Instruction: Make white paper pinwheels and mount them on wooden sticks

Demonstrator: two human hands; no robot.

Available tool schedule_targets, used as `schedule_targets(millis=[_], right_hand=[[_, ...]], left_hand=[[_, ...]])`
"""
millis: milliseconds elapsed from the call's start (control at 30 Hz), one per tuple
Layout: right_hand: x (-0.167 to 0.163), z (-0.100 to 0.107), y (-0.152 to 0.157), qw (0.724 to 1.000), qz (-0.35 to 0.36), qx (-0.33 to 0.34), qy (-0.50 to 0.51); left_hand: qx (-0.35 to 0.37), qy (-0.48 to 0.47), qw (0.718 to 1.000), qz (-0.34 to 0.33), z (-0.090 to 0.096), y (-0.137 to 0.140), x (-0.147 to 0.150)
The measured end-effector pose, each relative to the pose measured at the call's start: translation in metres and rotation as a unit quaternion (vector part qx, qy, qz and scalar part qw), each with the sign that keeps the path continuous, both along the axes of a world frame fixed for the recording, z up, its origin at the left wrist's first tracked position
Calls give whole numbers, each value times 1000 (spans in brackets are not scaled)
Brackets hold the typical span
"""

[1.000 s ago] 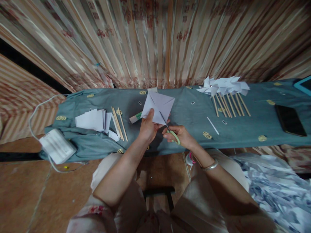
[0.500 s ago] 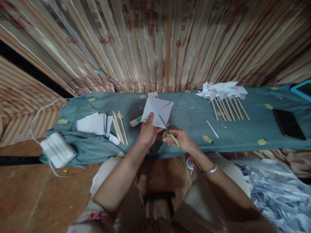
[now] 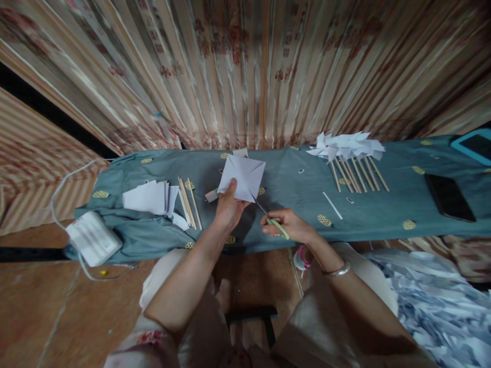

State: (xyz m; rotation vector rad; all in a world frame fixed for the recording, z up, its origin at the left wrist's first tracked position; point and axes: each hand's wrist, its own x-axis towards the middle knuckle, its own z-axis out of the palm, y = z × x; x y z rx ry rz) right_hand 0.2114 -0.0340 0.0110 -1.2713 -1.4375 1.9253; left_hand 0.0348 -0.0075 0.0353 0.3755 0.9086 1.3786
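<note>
My left hand point(image 3: 229, 208) pinches a square sheet of white paper point(image 3: 245, 176) by its lower left side, thumb on top. Slits run in from the paper's corners toward its middle. Green-handled scissors point(image 3: 276, 228) are gripped in my right hand point(image 3: 287, 225), and their blade tips touch the paper's lower right corner. Under and beside the paper lies a small tube-like item point(image 3: 210, 196), mostly hidden. To the left are loose wooden sticks point(image 3: 187, 202) and a stack of white paper point(image 3: 146, 198).
Several paper pinwheels on sticks point(image 3: 347, 147) lie at the back right. A thin white strip point(image 3: 332, 205), a black phone point(image 3: 449, 198) and a blue-edged device point(image 3: 473, 145) rest on the green cloth point(image 3: 291, 204). A white power box point(image 3: 94, 238) with a cord sits at the left end.
The scissors have drawn back from inside the paper toward its lower right corner. My left hand and the paper have shifted slightly left, and my right hand slightly right.
</note>
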Motion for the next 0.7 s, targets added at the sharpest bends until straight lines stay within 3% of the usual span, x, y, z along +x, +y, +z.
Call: schedule_targets(millis=[133, 300, 367, 433, 567, 633, 700], right_hand=[[24, 0, 0, 997, -7, 25, -77], [53, -7, 2, 963, -98, 171, -185], [62, -9, 4, 923, -128, 238, -274], [69, -12, 5, 866, -140, 293, -381], [77, -16, 10, 756, -133, 356, -533], [80, -18, 13, 730, -131, 365, -564], [84, -20, 17, 720, -128, 374, -570]], left_hand=[[-18, -9, 1000, 1, -2, 4, -4], [-39, -34, 997, -51, -11, 0, 4], [-52, -39, 995, -70, -16, -3, 10], [-72, -46, 992, -91, -22, -5, 16], [-129, -62, 982, -123, -30, -6, 30], [-143, -65, 979, -128, -31, -7, 37], [-151, -65, 978, -130, -30, -11, 43]])
